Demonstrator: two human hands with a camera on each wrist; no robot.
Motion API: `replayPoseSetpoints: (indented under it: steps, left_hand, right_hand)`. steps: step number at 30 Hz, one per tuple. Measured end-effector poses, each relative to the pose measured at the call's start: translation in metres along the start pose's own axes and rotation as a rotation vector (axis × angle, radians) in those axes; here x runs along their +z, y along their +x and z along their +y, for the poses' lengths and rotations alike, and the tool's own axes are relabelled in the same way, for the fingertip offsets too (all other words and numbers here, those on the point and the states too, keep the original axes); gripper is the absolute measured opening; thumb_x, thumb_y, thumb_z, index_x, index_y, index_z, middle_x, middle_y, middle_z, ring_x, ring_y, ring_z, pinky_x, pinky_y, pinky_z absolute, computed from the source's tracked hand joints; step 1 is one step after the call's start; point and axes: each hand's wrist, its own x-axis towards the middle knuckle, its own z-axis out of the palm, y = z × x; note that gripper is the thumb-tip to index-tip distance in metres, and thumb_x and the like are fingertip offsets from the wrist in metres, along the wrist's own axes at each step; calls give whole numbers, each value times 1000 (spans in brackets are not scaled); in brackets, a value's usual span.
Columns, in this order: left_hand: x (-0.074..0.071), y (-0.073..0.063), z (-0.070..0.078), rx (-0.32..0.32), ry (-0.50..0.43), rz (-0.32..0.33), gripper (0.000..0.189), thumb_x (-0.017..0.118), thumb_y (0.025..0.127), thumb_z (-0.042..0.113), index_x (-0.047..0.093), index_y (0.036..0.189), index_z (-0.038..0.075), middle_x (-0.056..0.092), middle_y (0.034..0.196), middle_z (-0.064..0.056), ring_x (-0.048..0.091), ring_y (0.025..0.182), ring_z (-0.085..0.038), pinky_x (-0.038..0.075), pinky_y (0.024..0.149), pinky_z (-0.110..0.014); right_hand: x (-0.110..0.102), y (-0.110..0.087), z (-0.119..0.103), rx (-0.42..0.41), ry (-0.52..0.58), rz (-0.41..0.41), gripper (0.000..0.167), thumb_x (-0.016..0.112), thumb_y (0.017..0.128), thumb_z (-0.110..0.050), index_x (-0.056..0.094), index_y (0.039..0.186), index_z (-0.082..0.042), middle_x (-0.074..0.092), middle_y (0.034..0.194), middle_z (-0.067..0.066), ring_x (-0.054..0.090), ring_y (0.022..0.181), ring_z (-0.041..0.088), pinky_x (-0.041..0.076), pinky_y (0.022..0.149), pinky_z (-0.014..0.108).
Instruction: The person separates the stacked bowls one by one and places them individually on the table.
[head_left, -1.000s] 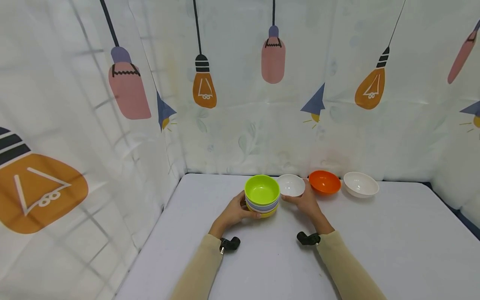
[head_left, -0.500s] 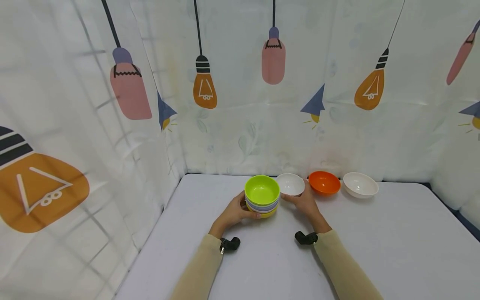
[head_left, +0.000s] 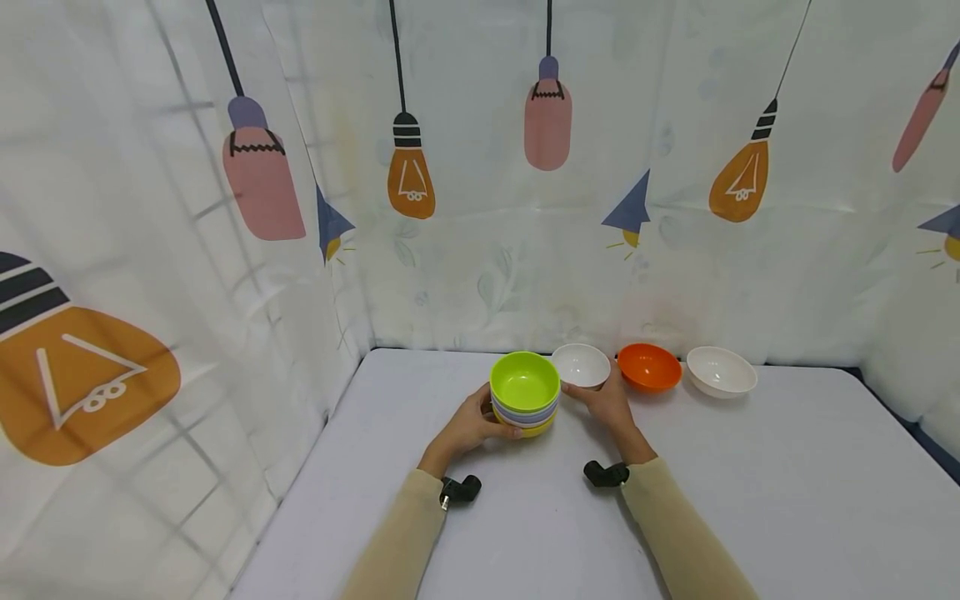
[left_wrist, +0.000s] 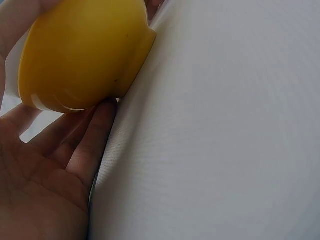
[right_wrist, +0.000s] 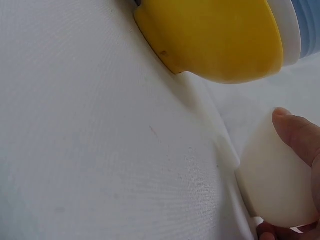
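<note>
A stack of nested bowls stands on the table in the head view, with a green bowl (head_left: 525,382) on top, light blue and white ones in the middle and a yellow bowl (left_wrist: 90,55) at the bottom. My left hand (head_left: 471,423) grips the stack from its left side, thumb in front and fingers behind. Just right of the stack, my right hand (head_left: 611,408) holds a small white bowl (head_left: 581,363) by its side. In the right wrist view, the thumb lies on the white bowl's (right_wrist: 280,175) outer wall; the other fingers are partly hidden.
Right of my right hand, an orange bowl (head_left: 649,367) and a wider white bowl (head_left: 722,372) stand near the back edge of the white table (head_left: 525,533). Behind the table hangs a curtain (head_left: 480,275) printed with lamps; another stretch lines the left side.
My right forearm has shifted slightly left, and the small white bowl in that hand sits a little higher in the head view. My left hand and the stack stay in place.
</note>
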Motion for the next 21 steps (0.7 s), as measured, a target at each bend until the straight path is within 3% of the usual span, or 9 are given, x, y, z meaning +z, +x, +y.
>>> replayPoseSetpoints:
  steps: [13, 21]
  left_hand:
    - [2, -2, 2, -13, -42, 2, 89, 93, 75, 21, 46, 150, 30, 58, 143, 4, 56, 132, -23, 42, 116, -49]
    - [1, -2, 2, -7, -40, -5, 89, 93, 76, 21, 45, 151, 27, 58, 144, 2, 56, 132, -24, 43, 115, -49]
  right_hand:
    - [-1, -3, -2, 13, -6, 2, 110, 88, 82, -27, 13, 161, -9, 31, 162, 20, 36, 146, 41, 31, 123, 56]
    - [0, -10, -6, 17, -3, -2, 109, 89, 82, -28, 15, 158, -4, 30, 161, 22, 36, 146, 42, 32, 122, 56]
